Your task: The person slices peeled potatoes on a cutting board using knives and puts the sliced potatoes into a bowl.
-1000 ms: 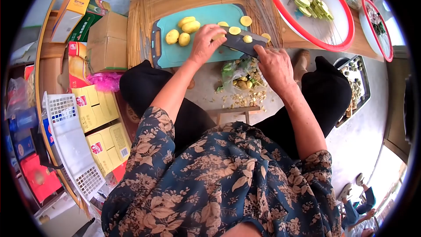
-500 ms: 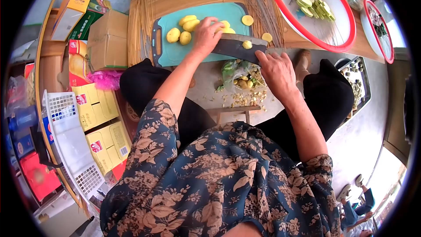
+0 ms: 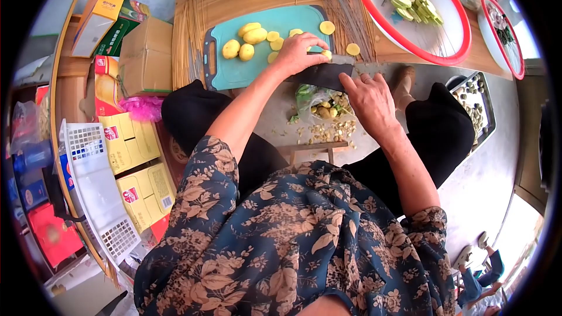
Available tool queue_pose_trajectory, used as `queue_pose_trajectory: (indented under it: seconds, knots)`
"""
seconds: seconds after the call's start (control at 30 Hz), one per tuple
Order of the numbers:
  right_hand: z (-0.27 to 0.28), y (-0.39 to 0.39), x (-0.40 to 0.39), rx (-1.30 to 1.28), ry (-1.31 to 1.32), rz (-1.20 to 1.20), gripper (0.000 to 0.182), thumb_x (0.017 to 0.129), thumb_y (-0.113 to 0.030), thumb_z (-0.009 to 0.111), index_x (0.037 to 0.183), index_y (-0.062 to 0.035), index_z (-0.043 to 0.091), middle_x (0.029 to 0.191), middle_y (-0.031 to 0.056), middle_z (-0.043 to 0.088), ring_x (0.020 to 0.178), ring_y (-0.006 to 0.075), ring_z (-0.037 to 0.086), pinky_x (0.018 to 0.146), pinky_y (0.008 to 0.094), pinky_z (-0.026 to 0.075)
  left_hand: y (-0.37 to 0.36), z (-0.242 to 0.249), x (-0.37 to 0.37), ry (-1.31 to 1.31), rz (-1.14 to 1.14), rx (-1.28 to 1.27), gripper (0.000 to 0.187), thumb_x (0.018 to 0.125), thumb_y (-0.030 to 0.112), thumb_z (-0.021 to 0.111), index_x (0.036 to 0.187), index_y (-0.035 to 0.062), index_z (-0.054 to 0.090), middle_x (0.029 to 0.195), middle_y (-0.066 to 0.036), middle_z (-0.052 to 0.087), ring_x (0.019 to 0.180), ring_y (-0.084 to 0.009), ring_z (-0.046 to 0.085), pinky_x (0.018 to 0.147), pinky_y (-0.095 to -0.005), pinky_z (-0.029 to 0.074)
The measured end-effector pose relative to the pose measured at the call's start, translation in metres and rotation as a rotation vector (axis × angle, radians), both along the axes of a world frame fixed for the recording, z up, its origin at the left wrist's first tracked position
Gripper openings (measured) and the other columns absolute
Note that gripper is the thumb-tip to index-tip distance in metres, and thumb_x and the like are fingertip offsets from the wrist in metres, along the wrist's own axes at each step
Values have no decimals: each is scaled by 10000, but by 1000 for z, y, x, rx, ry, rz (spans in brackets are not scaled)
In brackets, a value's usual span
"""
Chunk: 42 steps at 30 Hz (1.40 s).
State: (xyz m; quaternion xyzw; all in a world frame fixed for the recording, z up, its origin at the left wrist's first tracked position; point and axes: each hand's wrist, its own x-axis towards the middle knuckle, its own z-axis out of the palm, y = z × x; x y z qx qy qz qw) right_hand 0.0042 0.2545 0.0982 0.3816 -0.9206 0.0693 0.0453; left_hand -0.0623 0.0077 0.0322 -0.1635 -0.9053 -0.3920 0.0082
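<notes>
My right hand [image 3: 369,98] grips the handle of a wide dark cleaver [image 3: 322,76], its blade lying across the near right edge of the teal cutting board [image 3: 219,73]. Over the blade, the fingertips of my left hand [image 3: 300,54] close on a potato slice [image 3: 326,54]; the palm side is hidden. Several whole peeled potatoes [image 3: 230,49] sit on the left of the board. Loose slices [image 3: 273,36] lie around my left hand, with another slice [image 3: 326,27] near the far right corner and one more [image 3: 352,49] on the wooden table [image 3: 234,1].
Thin skewers [image 3: 345,14] lie beside the board. A red-rimmed basin [image 3: 431,47] holds sliced pale-green vegetable; another basin [image 3: 485,14] stands further right. Below are a bag of peelings [image 3: 325,102] and a tray [image 3: 490,123]. Boxes [image 3: 146,52] stack at left. Another person [image 3: 483,281] appears at lower right.
My left hand has moved right, from the potatoes on the board to the slice on the blade, and its fingers now hold it. Slices previously under that hand are uncovered.
</notes>
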Motion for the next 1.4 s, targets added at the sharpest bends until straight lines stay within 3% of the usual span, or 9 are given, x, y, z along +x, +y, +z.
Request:
queue_pose_trajectory:
  seconds: [0.2,0.3,0.43,0.5,0.73,0.8,0.93,1.13,1.4]
  knots:
    - [-3,5,3,-34,14,42,297,832,-54,621,1118,-86,547,756,54,635,826,237,630,744,393,428,-6,3,-19,-292,167,272,179,859,158,750,960,29,677,833,-6,674,798,-71,622,732,-246,502]
    - [-2,20,4,-77,-47,-11,253,818,-63,633,1053,-101,550,775,65,657,834,247,651,781,388,447,-22,0,-21,-176,366,502,162,886,122,730,994,16,672,885,-16,683,778,-80,617,715,-240,500]
    - [16,50,1,-252,-179,-231,381,786,-102,692,1157,-103,605,846,106,699,835,304,676,767,431,477,-26,12,21,-126,514,751,149,929,95,682,1044,2,671,927,-26,682,745,-85,607,701,-237,502]
    - [10,59,-1,-408,-320,-376,376,799,-129,697,1167,-103,619,835,109,696,792,346,664,723,460,497,-19,1,54,-246,560,680,163,964,85,634,1105,17,681,951,-25,681,713,-86,602,682,-240,508]
    - [25,58,-7,-803,-540,-541,368,852,-134,666,1205,-34,644,912,139,725,839,207,709,830,308,537,68,-70,124,-709,176,343,241,920,27,608,1149,9,681,927,-69,689,746,-154,657,700,-299,538]
    - [30,60,-9,-825,-502,-532,367,850,-133,666,1201,-29,645,915,134,729,838,203,710,828,309,538,77,-88,123,47,169,-7,219,888,25,640,1100,6,694,930,-126,669,819,-279,676,738,-352,539]
    - [33,65,-8,-894,-522,-580,351,850,-120,660,1189,-28,653,916,114,740,838,176,709,830,299,537,90,-3,88,0,180,100,183,856,40,681,1036,19,703,958,-156,643,903,-371,644,787,-417,521]
    - [28,64,-11,-916,-495,-565,333,853,-108,665,1176,-27,654,912,108,735,828,168,699,825,296,538,97,-7,-17,100,214,-118,162,839,154,735,960,50,706,947,-136,619,919,-342,639,790,-441,505]
    - [31,62,-12,-932,-530,-574,332,860,-116,682,1179,-26,650,882,98,699,795,150,653,812,293,533,110,-29,-37,79,213,-249,197,780,168,796,862,62,651,989,-131,604,946,-340,645,768,-445,530]
